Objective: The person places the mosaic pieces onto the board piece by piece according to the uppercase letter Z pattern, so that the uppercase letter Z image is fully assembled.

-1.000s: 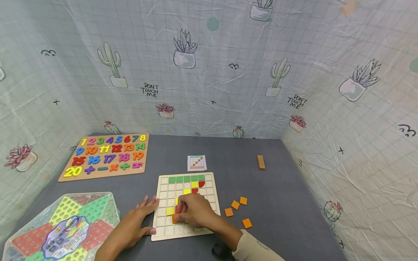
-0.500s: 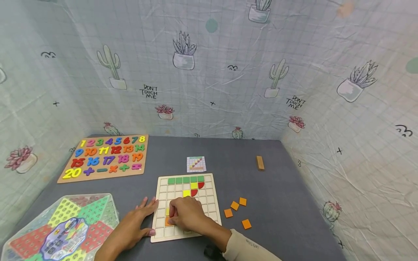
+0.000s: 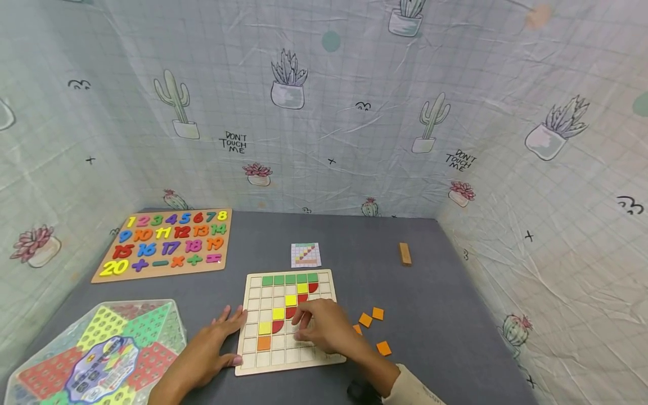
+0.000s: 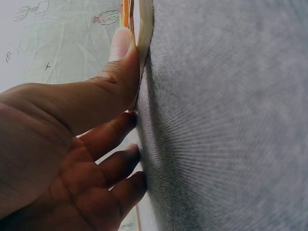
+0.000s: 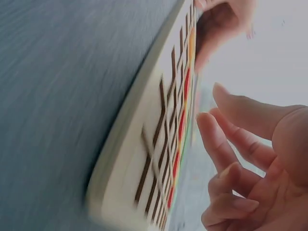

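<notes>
A wooden grid board (image 3: 253, 365) lies flat on the table. Green squares (image 3: 290, 279) fill part of its top row; yellow squares (image 3: 265, 328) and red quarter-round pieces (image 3: 278, 326) run down it diagonally. One orange square (image 3: 264, 342) sits in a lower cell at left. My left hand (image 3: 205, 351) steadies the board's left edge, fingers spread and thumb on the rim, as the left wrist view also shows (image 4: 96, 96). Over the board's right half hovers my right hand (image 3: 324, 326), fingers loosely bent with nothing between them; in the right wrist view thumb and fingertips stand apart.
Several loose orange squares (image 3: 383, 348) lie right of the board. A pattern card (image 3: 306, 255) is behind it, and a small wooden block (image 3: 405, 254) at back right. To the left are a number board (image 3: 162, 247) and a clear-lidded game box (image 3: 101, 354).
My right hand set the orange square into the lower left cell, let go of it and moved right across the board. My left hand stays at the edge.
</notes>
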### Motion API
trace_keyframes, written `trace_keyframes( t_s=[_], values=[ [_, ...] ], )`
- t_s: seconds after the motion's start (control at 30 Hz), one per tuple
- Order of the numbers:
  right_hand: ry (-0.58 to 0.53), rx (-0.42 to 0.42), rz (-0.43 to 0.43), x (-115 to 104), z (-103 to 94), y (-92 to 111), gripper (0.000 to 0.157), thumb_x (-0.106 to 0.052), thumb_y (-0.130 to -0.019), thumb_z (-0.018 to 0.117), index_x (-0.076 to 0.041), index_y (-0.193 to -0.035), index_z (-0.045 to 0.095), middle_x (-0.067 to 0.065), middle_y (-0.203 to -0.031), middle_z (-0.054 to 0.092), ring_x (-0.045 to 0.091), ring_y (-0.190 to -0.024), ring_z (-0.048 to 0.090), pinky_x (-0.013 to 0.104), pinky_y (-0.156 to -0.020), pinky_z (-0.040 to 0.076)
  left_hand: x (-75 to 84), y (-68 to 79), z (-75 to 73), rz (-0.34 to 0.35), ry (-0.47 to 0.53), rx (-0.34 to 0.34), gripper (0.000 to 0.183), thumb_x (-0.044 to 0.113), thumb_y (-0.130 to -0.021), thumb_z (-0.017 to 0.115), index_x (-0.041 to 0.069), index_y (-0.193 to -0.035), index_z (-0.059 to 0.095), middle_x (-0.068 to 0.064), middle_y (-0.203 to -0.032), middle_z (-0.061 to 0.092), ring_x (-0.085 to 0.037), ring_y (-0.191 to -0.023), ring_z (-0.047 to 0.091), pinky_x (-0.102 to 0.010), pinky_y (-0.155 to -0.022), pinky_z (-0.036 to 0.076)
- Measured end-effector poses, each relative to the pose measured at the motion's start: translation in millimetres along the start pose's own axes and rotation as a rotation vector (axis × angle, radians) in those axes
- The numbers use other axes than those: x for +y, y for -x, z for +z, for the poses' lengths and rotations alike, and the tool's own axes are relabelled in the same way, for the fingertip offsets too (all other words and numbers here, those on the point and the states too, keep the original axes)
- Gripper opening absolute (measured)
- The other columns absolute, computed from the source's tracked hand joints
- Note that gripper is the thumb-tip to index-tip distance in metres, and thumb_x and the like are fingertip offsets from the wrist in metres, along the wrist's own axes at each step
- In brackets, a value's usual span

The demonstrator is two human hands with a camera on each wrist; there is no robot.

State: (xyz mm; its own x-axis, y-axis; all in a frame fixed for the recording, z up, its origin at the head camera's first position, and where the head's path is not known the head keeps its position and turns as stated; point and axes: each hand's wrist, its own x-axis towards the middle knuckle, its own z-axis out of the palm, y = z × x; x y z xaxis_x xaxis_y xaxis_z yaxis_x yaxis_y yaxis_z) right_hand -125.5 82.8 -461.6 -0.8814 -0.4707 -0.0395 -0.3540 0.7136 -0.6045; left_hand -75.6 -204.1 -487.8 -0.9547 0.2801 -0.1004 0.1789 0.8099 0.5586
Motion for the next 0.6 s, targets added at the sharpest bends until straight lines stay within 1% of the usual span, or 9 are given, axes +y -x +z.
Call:
trace_keyframes(
  t_s=[0.13,0.3,0.43,0.5,0.6],
  values=[
    [-0.049,0.009,0.036,22,-17.4,12,0.021,-0.017,-0.081,0.094,-0.021,-0.093,0.077,-0.015,-0.075,0.065,0.009,-0.078,0.061,0.023,-0.071,0.046,0.5,-1.0,-0.5,-0.012,0.001,-0.011,0.093,0.025,-0.076,0.093,0.011,-0.158,0.052,-0.014,-0.168,0.043,-0.052,-0.157,0.031,-0.077,-0.114,0.036],
    [-0.029,0.036,0.051,50,-38.1,29,0.026,-0.013,-0.079,0.095,-0.018,-0.098,0.078,-0.005,-0.084,0.069,0.018,-0.085,0.063,0.028,-0.074,0.046,0.1,-1.3,-0.1,-0.003,0.002,-0.01,0.093,0.025,-0.076,0.093,0.01,-0.158,0.052,-0.015,-0.167,0.043,-0.051,-0.157,0.03,-0.077,-0.114,0.036],
    [0.019,0.046,0.076,68,-51.4,40,0.029,-0.014,-0.077,0.096,-0.019,-0.099,0.078,-0.003,-0.092,0.07,0.018,-0.091,0.063,0.032,-0.079,0.05,0.5,-1.4,-0.2,-0.005,0.001,-0.01,0.094,0.025,-0.075,0.093,0.01,-0.158,0.052,-0.015,-0.167,0.043,-0.051,-0.157,0.03,-0.078,-0.114,0.035],
    [0.054,0.044,0.093,74,-55.4,43,0.029,-0.015,-0.076,0.096,-0.02,-0.098,0.078,-0.005,-0.093,0.068,0.016,-0.091,0.062,0.033,-0.08,0.05,1.0,-1.7,-0.3,-0.015,-0.001,-0.014,0.094,0.025,-0.075,0.093,0.011,-0.158,0.052,-0.015,-0.168,0.043,-0.051,-0.157,0.03,-0.078,-0.114,0.035],
    [0.096,0.037,0.098,80,-57.2,47,0.029,-0.016,-0.074,0.098,-0.021,-0.094,0.077,-0.006,-0.089,0.065,0.013,-0.088,0.059,0.032,-0.078,0.049,1.7,-2.1,-0.2,-0.03,0.002,-0.021,0.094,0.026,-0.075,0.093,0.012,-0.158,0.052,-0.014,-0.168,0.043,-0.051,-0.158,0.029,-0.077,-0.115,0.034]
  ],
)
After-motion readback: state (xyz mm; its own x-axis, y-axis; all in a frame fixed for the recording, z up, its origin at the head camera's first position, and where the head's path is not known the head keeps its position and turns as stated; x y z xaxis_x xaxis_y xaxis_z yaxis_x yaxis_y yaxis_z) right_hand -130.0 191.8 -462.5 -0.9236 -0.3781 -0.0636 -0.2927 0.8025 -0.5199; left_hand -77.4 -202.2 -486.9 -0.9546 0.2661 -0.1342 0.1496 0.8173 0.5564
